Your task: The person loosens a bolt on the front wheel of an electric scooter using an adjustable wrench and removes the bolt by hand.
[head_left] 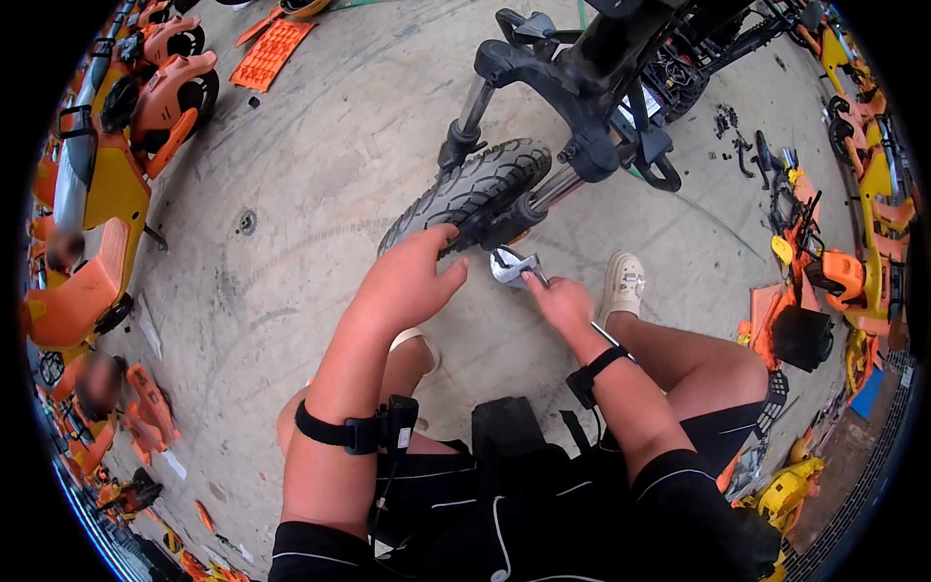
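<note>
Ahead of me a motorbike-like vehicle's front wheel (456,189) with a knobbly black tire stands between the two legs of a black front fork (558,82). My left hand (407,281) reaches to the near side of the tire. Its thumb and fingers are spread, and nothing shows in its grasp; whether a fingertip touches the tire I cannot tell. In my right hand (562,306) is a silver adjustable wrench (519,269), its handle running back under my wrist. The wrench's broad jaw lies just below the fork's lower end (504,228); contact there is not clear.
Orange and yellow scooters (112,194) line the left side, with more along the right (878,184). Loose black parts (742,145) and orange panels (771,310) litter the concrete floor at right. An orange tray-like panel (273,50) lies far left. My shoe (624,281) rests beside the wrench.
</note>
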`<state>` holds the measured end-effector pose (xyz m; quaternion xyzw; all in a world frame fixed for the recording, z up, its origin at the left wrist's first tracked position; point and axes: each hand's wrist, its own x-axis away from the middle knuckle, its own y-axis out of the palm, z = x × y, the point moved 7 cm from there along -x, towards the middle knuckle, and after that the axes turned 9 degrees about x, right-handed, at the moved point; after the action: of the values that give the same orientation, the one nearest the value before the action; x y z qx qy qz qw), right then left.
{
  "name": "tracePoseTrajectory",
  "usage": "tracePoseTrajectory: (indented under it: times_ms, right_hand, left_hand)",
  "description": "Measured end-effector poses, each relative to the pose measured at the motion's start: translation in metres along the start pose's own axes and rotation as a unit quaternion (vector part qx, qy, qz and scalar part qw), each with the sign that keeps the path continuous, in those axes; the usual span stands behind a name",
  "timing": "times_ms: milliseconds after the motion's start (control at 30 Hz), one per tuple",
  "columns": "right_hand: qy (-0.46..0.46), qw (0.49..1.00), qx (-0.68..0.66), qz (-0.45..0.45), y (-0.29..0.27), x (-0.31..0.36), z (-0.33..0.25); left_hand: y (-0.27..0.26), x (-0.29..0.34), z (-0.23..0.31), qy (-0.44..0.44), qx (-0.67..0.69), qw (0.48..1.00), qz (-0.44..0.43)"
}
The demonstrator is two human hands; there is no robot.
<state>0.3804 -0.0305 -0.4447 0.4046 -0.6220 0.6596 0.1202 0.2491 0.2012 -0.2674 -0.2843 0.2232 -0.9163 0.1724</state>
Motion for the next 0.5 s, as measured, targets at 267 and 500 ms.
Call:
tracePoseTrajectory:
  times_ms: [267,500]
  right_hand:
    - [0.000,1.000,-0.004,-0.013,0.004,-0.007,0.003]
    - [-0.008,1.000,-0.003,-0.026,0.005,-0.011,0.006]
  left_hand:
    - [0.003,-0.002,0.000,0.009,-0.002,1.000,-0.003]
    - [0.005,-0.003,0.000,0.006,-0.005,1.000,-0.012]
